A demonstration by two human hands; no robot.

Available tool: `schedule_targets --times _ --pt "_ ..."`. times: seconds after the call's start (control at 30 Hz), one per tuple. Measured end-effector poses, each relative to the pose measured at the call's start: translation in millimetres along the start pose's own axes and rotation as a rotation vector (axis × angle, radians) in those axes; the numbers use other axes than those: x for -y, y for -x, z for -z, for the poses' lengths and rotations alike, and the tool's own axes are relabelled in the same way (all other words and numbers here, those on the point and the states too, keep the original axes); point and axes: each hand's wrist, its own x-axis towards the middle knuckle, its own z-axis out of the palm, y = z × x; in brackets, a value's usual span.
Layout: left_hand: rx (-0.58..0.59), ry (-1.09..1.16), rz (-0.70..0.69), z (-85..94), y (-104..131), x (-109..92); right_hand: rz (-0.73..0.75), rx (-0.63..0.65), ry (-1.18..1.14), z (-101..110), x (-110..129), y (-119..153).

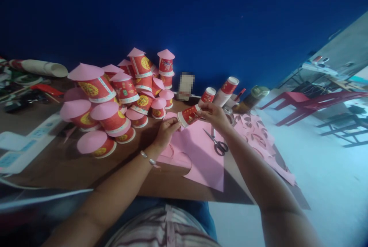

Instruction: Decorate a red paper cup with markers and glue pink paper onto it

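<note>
Head view: left hand (166, 133), right hand (215, 115) pinch red cup (189, 116); its right end partly hidden.

A red paper cup (189, 115), printed with small yellowish figures, is held tilted well onto its side between the left hand (167, 132) and the right hand (215, 116), its white rim toward the former.

1. Blue wall (201, 17) rises behind the brown table (172, 184).
2. Pale floor (330, 201) spreads to the right.
3. Red chair (297, 97) stands on it.
4. Far table (319, 68) sits near a grey wall (352, 42).
5. Light: brighter right, dimmer left.
</note>
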Motion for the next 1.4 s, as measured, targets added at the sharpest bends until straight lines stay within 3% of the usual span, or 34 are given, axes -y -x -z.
schedule_targets --times 0.13,0.23,0.37,0.4,0.47,0.6,0.73,0.83,0.93,1.0,1.07,1.17,1.23,1.3,1.4 --pt "0.000 -0.007 -0.021 -1.6 1.7 -5.8 0.017 -0.004 0.004 3.4 2.5 -3.9" --pt "-0.038 0.039 -0.007 -1.8 0.5 -6.4 0.116 -0.095 0.116 18.2 10.1 -13.3" --pt "-0.130 0.135 0.035 -2.7 -1.9 -4.0 0.324 -0.390 0.581 51.9 31.9 -39.0" --pt "-0.136 0.155 0.038 -3.1 -2.0 -4.0 0.351 -0.473 0.723 59.1 37.2 -47.3" --pt "-0.117 0.192 0.040 -3.8 -1.5 -5.1 0.318 -0.513 0.971 68.2 44.2 -64.4" --pt "-0.066 0.268 0.059 -4.8 0.4 -8.0 0.203 -0.384 1.218 64.1 39.0 -93.7" --pt "-0.066 0.341 0.103 -5.3 0.1 -7.4 0.081 -0.205 1.301 48.8 19.1 -108.8" --pt "-0.070 0.394 0.136 -5.1 -1.3 -5.2 0.043 -0.176 1.291 42.1 4.8 -106.4" --pt "-0.050 0.435 0.146 -4.7 -1.5 -2.7 0.095 -0.235 1.224 37.3 -6.3 -88.4" --pt "-0.030 0.452 0.146 -4.8 -1.2 -0.8 0.233 -0.314 0.936 31.6 -12.5 -67.3" --pt "-0.020 0.462 0.151 -5.2 -1.0 1.0 0.267 -0.186 0.535 22.2 -17.2 -41.7" --pt "-0.014 0.444 0.173 -5.8 -1.2 2.8 0.209 0.160 0.105 4.1 -18.4 -5.4" --pt "0.016 0.367 0.175 -6.0 -1.1 2.8 0.187 0.212 0.019 -6.4 -15.1 10.3" --pt "0.033 0.199 0.126 -6.4 -0.1 1.6 0.172 0.141 0.011 -12.9 -10.0 18.3" --pt "-0.052 -0.070 -0.065 -8.1 3.2 -1.4 0.170 0.069 0.086 -16.0 -1.9 24.0"
